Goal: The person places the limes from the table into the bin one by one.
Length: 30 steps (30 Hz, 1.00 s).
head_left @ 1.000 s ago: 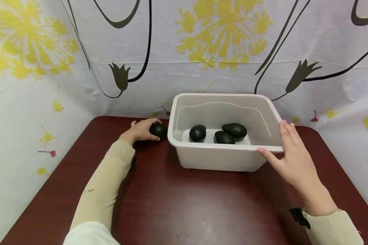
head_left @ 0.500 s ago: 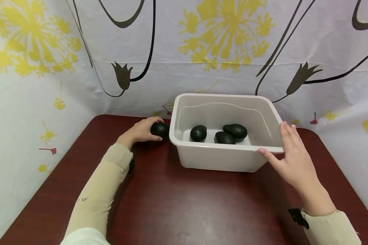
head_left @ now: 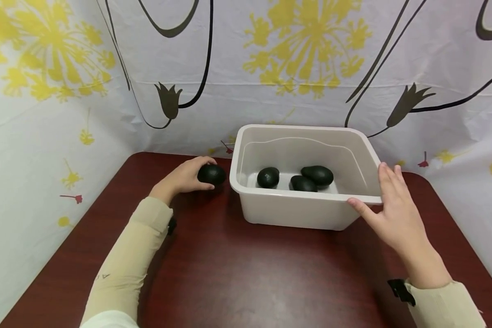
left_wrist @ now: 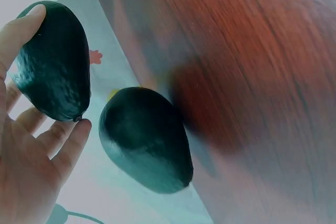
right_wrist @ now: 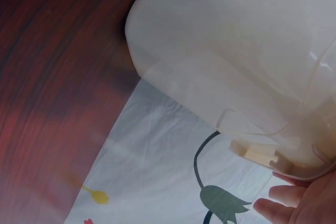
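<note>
My left hand (head_left: pixel 184 176) grips a dark green avocado (head_left: pixel 211 175) just left of the pale plastic bin (head_left: pixel 289 210). In the left wrist view the thumb lies over that avocado (left_wrist: pixel 58 61), with the fingers behind it. A second avocado (left_wrist: pixel 146 140) sits close beside it; the hand hides this one in the head view. My right hand (head_left: pixel 402 218) rests on the bin's front right corner, thumb along the front rim and fingers straight on the right side. Inside the bin lie three avocados: one at left (head_left: pixel 268 177), two together (head_left: pixel 317 176) near the middle.
The dark red wooden table (head_left: pixel 246 273) extends in front of the bin. A white cloth (head_left: pixel 213 59) with yellow and dark flower prints hangs behind the table and along both sides.
My left hand has drawn the avocado slightly left, so a gap now shows between it and the bin. The right hand stays at the bin's corner. The head view has shifted a little.
</note>
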{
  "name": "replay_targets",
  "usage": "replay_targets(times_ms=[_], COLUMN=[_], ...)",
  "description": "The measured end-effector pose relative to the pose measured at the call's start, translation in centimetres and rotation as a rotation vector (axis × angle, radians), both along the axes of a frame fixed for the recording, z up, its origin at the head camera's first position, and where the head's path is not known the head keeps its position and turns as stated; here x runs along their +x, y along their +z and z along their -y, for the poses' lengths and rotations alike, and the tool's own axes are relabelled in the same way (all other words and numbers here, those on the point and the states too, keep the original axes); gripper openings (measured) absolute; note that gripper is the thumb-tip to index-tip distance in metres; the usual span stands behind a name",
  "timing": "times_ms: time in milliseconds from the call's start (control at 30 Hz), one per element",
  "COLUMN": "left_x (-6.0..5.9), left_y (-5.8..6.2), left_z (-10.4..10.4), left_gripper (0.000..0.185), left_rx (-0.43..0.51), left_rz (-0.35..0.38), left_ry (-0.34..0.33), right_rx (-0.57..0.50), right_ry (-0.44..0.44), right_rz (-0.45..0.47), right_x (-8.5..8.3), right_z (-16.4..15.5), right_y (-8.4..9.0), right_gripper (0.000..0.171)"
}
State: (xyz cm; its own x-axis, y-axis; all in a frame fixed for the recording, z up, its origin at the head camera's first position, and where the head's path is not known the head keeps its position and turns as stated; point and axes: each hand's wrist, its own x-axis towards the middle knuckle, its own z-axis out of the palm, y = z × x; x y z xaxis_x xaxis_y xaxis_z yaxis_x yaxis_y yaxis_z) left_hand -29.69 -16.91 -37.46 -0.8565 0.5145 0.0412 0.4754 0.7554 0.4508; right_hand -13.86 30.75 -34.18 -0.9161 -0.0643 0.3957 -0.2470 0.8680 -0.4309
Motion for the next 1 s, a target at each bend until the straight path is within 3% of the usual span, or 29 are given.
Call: replay_targets(times_ms=[600,1000], left_x=[3.0,5.5], left_y=[1.2,2.8], left_z=[1.3,2.1], left_gripper=[0.065,0.067], left_rx=[0.024,0.078], left_rz=[-0.110,-0.259], left_ry=[0.034,0.072], right_rx=[0.010,-0.004], right_ry=[-0.004,-0.011], right_rz=[0.019,0.011], right_x=[0.0,0.0], right_z=[-0.2,-0.1], right_y=[0.0,0.1], right_gripper=[0.101,0.102])
